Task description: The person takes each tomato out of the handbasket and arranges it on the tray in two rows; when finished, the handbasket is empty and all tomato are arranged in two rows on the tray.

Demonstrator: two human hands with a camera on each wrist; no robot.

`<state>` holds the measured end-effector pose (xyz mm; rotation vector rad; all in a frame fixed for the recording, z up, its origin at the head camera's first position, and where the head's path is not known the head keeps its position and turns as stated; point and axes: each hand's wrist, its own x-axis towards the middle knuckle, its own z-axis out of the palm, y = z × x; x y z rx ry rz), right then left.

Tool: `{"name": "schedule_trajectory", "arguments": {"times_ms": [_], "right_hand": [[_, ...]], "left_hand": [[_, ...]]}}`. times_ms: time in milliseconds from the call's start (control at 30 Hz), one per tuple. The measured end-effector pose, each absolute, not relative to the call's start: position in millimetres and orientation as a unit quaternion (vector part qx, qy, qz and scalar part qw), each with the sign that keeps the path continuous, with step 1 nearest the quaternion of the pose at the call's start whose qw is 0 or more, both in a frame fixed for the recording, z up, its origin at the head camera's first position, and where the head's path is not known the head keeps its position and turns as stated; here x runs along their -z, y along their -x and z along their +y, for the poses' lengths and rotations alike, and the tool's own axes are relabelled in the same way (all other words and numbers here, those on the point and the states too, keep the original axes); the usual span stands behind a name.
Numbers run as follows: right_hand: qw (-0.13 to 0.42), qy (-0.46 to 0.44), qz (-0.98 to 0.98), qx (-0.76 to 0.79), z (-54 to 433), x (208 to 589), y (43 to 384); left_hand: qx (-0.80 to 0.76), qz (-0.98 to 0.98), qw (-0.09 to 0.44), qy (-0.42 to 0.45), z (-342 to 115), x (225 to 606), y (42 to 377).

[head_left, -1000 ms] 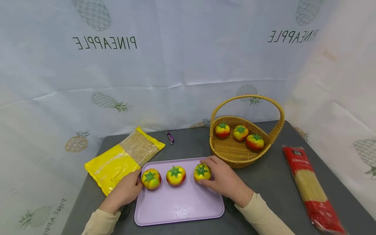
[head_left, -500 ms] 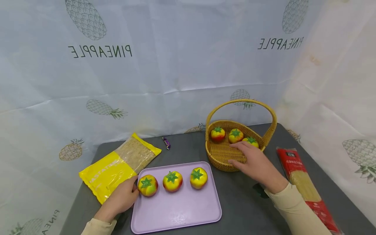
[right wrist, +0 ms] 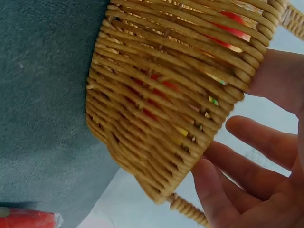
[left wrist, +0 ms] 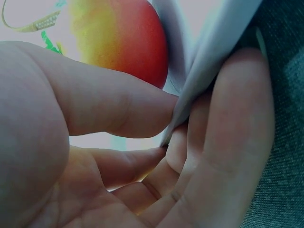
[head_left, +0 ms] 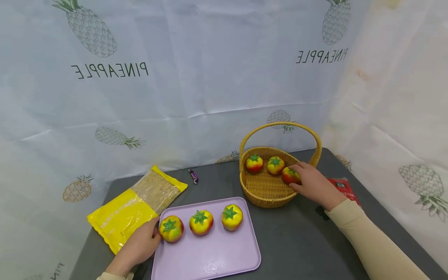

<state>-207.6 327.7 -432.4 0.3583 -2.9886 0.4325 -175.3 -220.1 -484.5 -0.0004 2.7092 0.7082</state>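
Note:
My left hand (head_left: 140, 241) pinches the left rim of the lilac tray (head_left: 210, 258). In the left wrist view the thumb lies on the tray's rim (left wrist: 202, 71) with fingers beneath it. On the tray sit three yellow-red tomatoes with green leafy tops: left (head_left: 171, 228), middle (head_left: 201, 222) and right (head_left: 232, 217). My right hand (head_left: 313, 184) reaches into the wicker basket (head_left: 266, 190), thumb and fingers round the right-hand tomato (head_left: 290, 176). Two more tomatoes lie beside it, one left (head_left: 254, 164), one middle (head_left: 275, 165). Basket weave (right wrist: 156, 95) partly hides that grip in the right wrist view.
A yellow bag of grain-like food (head_left: 136, 208) lies left of the tray, near the left hand. Behind the tray is a small purple-wrapped candy (head_left: 193, 176). The right forearm covers much of a red packet (head_left: 343, 188). The basket's tall handle (head_left: 280, 124) arches over it.
The right hand has let go of the right-hand tomato on the tray, moved right and back to the basket, and taken hold of a tomato there. The left hand stays at the tray rim.

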Motion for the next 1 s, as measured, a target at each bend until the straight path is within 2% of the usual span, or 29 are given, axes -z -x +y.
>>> {"name": "schedule_trajectory", "arguments": {"times_ms": [500, 700, 1000], "right_hand": [[0.057, -0.132, -0.987, -0.071, 317, 436, 226], [0.048, -0.123, -0.989, -0.061, 316, 439, 230], [0.064, -0.131, -0.987, -0.073, 317, 444, 230]], "left_hand": [[-0.26, 0.951, 0.166, 0.002, -219, 488, 175], [-0.263, 0.951, 0.166, 0.006, -218, 488, 174], [-0.253, 0.952, 0.172, 0.009, -218, 487, 175]]}}
